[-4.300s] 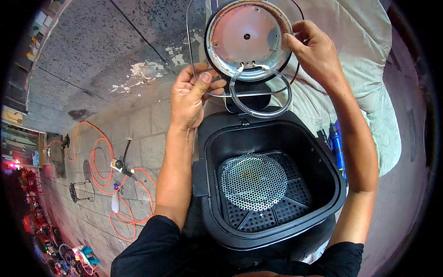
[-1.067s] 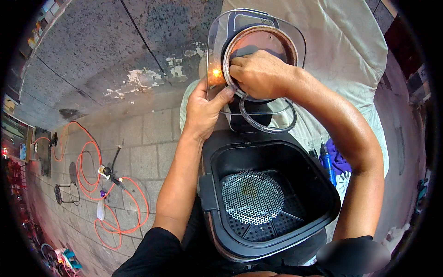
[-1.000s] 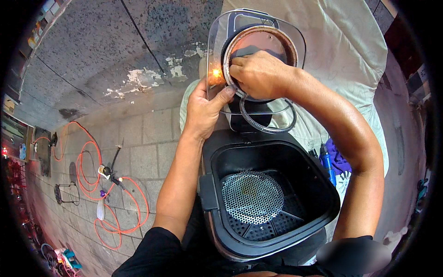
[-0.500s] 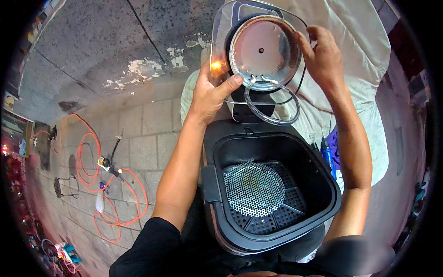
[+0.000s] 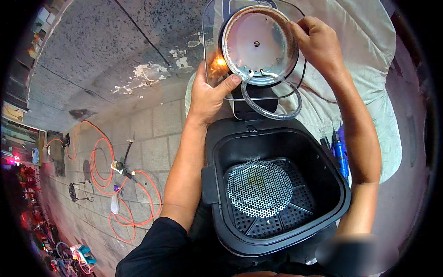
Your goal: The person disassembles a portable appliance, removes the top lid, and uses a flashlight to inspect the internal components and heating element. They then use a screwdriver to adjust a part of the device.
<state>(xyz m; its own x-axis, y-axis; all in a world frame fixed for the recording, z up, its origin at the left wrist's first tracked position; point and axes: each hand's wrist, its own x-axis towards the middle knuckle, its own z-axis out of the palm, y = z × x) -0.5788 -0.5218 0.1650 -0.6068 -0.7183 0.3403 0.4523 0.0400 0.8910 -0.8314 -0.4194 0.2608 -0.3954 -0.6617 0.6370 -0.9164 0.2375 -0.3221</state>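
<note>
An air fryer stands in front of me with its lid raised, above a deep black basket body [image 5: 332,226]. Set in the clear-edged lid [image 5: 210,34] is a round, discoloured metal housing [image 5: 254,30]. A ring-shaped heating element [image 5: 299,105] dangles from two white-sleeved ends at the housing's lower edge. My left hand [image 5: 210,94] grips the lid's left edge, thumb on the near side and fingers behind. My right hand [image 5: 318,44] is closed in a pinch at the housing's upper right rim; its fingertips are partly hidden. A perforated metal disc [image 5: 260,189] lies at the bottom of the basket.
Beneath the fryer and beyond it spreads a pale cloth [image 5: 360,78]. A blue screwdriver-like tool [image 5: 340,154] lies beside my right forearm. Orange cord [image 5: 150,177] loops over the paving at left, with a small wire-legged stand [image 5: 83,190] near it.
The round housing has shifted slightly up and left in view, and the ring has swung with it. My right-hand fingers have drawn closer together at the rim. My left hand keeps its grip.
</note>
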